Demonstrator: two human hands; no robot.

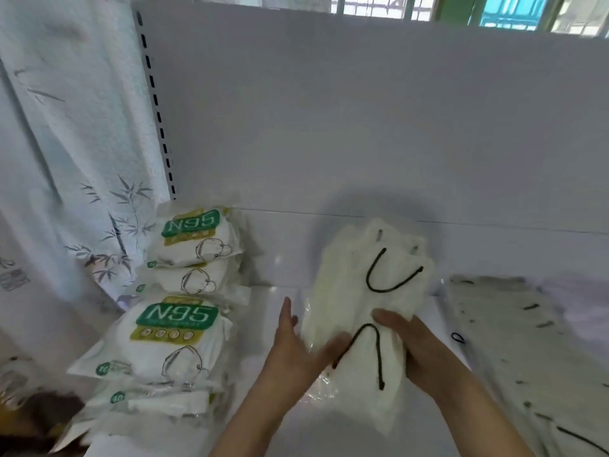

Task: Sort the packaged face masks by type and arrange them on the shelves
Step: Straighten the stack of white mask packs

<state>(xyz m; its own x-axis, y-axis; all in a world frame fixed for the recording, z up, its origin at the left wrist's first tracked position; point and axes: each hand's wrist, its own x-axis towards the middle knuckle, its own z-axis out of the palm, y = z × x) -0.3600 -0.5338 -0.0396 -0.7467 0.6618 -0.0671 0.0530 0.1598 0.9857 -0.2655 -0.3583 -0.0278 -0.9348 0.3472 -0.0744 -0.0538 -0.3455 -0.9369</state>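
A clear plastic pack of white masks with black ear loops (352, 291) stands tilted on the white shelf (283, 258), near its middle. My right hand (412, 344) grips the pack's lower right part, thumb on its front. My left hand (296, 344) presses against the pack's left edge with straight fingers. At the left of the shelf lie two stacks of N95 mask packs with green labels, the near stack (164, 344) and the far stack (194, 245).
More clear packs of pale masks with black loops (514, 341) lie flat on the right of the shelf. The shelf's white back panel (362, 127) rises behind. A bamboo-print curtain (66, 159) hangs at the left.
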